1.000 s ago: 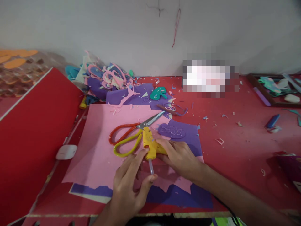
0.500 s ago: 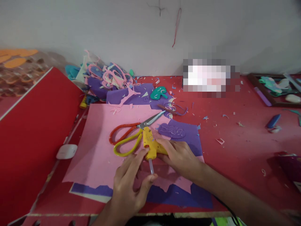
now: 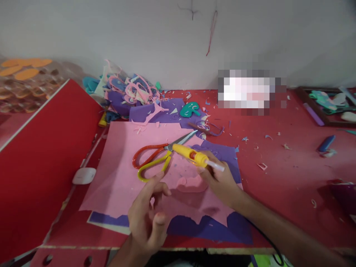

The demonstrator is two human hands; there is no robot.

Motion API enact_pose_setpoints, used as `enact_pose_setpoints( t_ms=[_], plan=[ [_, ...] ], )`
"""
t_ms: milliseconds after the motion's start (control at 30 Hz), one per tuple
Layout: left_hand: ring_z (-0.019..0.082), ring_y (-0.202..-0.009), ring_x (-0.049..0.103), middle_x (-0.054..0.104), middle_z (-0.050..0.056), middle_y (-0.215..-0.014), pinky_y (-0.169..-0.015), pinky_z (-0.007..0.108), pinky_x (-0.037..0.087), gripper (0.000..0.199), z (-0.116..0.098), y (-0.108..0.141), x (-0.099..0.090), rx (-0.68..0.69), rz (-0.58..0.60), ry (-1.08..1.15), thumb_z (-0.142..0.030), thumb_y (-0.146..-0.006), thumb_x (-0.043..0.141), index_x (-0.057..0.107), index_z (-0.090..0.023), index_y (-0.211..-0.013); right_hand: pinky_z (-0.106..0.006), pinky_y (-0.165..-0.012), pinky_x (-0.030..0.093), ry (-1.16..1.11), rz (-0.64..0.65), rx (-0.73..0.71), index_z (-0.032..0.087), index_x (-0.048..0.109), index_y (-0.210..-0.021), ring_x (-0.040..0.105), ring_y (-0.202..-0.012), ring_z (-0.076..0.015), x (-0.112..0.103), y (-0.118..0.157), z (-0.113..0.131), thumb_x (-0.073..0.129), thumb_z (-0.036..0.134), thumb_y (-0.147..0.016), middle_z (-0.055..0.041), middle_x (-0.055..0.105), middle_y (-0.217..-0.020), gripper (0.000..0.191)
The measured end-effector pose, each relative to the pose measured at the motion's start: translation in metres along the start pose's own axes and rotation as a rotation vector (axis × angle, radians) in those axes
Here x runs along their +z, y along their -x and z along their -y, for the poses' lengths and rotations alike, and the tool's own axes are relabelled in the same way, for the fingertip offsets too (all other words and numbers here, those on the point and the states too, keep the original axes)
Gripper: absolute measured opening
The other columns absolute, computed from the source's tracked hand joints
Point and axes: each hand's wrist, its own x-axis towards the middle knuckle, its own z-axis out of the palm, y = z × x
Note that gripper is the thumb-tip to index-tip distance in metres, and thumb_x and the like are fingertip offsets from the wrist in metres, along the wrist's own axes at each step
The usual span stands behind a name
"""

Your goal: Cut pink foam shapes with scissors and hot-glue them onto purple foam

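My right hand (image 3: 219, 180) is closed around a yellow glue gun (image 3: 185, 151), its nozzle pointing left and a clear glue stick (image 3: 215, 165) poking out of its back end. Fingers apart and holding nothing, my left hand (image 3: 148, 211) hovers over the pink foam sheet (image 3: 116, 148). Between the hands a pink foam cutout (image 3: 191, 184) lies on that sheet. Just beyond my left hand rest scissors (image 3: 167, 152) with one red and one yellow handle, blades partly spread. A purple cutout (image 3: 214, 150) is partly hidden behind my right hand.
Foam scraps (image 3: 130, 89) are heaped at the back left. A teal cutout (image 3: 190, 109) lies on purple foam. On the left a red board (image 3: 52, 155) leans near a white case (image 3: 84, 175). Small trimmings litter the red table (image 3: 278, 193); a dark-framed tray (image 3: 319, 111) stands far right.
My left hand has come away from the glue gun and opened. My right hand has turned the glue gun so its back end swings right, uncovering the pink cutout.
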Motion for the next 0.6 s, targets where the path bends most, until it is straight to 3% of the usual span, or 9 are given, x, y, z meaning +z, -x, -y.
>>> enact_pose_setpoints(
  t_ms=[100, 200, 333, 467, 600],
  plan=[
    [0.018, -0.078, 0.06, 0.063, 0.008, -0.091, -0.061, 0.027, 0.05, 0.05, -0.001, -0.002, 0.001, 0.02, 0.018, 0.029, -0.052, -0.103, 0.046, 0.057, -0.018, -0.138, -0.023, -0.049, 0.038, -0.126, -0.013, 0.089, 0.02, 0.057, -0.084, 0.048, -0.051, -0.0101, 0.0, -0.002, 0.0, 0.046, 0.043, -0.103, 0.004, 0.053, -0.062, 0.032],
    [0.016, -0.073, 0.056, 0.061, 0.006, -0.089, -0.059, 0.026, 0.049, 0.045, -0.002, -0.004, 0.001, 0.023, 0.036, -0.009, -0.053, -0.104, 0.044, 0.063, -0.019, -0.126, -0.022, -0.045, 0.035, -0.233, -0.015, 0.146, 0.022, 0.05, -0.079, 0.041, -0.047, -0.009, 0.0, -0.004, 0.001, 0.044, 0.052, -0.103, 0.006, 0.046, -0.058, 0.039],
    [0.014, -0.068, 0.054, 0.06, 0.004, -0.085, -0.058, 0.025, 0.047, 0.041, -0.005, -0.004, -0.001, 0.029, 0.052, -0.084, -0.05, -0.105, 0.042, 0.06, -0.019, -0.125, -0.023, -0.048, 0.039, -0.175, -0.004, 0.1, 0.02, 0.057, -0.096, 0.046, -0.049, -0.0103, -0.002, -0.004, 0.001, 0.044, 0.047, -0.104, 0.0047, 0.054, -0.063, 0.031],
    [0.013, -0.063, 0.055, 0.062, 0.003, -0.083, -0.056, 0.025, 0.047, 0.03, -0.011, -0.01, -0.003, 0.017, 0.169, -0.199, -0.045, -0.105, 0.043, 0.057, -0.019, -0.113, -0.025, -0.061, 0.05, 0.052, 0.042, -0.064, 0.019, 0.056, -0.125, 0.066, -0.066, -0.0141, -0.001, 0.0, 0.001, 0.052, 0.034, -0.101, -0.0027, 0.074, -0.091, 0.028],
    [0.014, -0.062, 0.059, 0.061, 0.002, -0.078, -0.054, 0.025, 0.045, 0.04, -0.015, -0.025, -0.003, 0.041, 0.315, -0.317, -0.06, -0.101, 0.044, 0.051, -0.021, -0.097, -0.028, -0.071, 0.057, 0.261, 0.113, -0.214, 0.019, 0.055, -0.13, 0.076, -0.085, -0.02, 0.003, 0.004, -0.001, 0.055, 0.032, -0.102, -0.0093, 0.079, -0.109, 0.031]
  ],
)
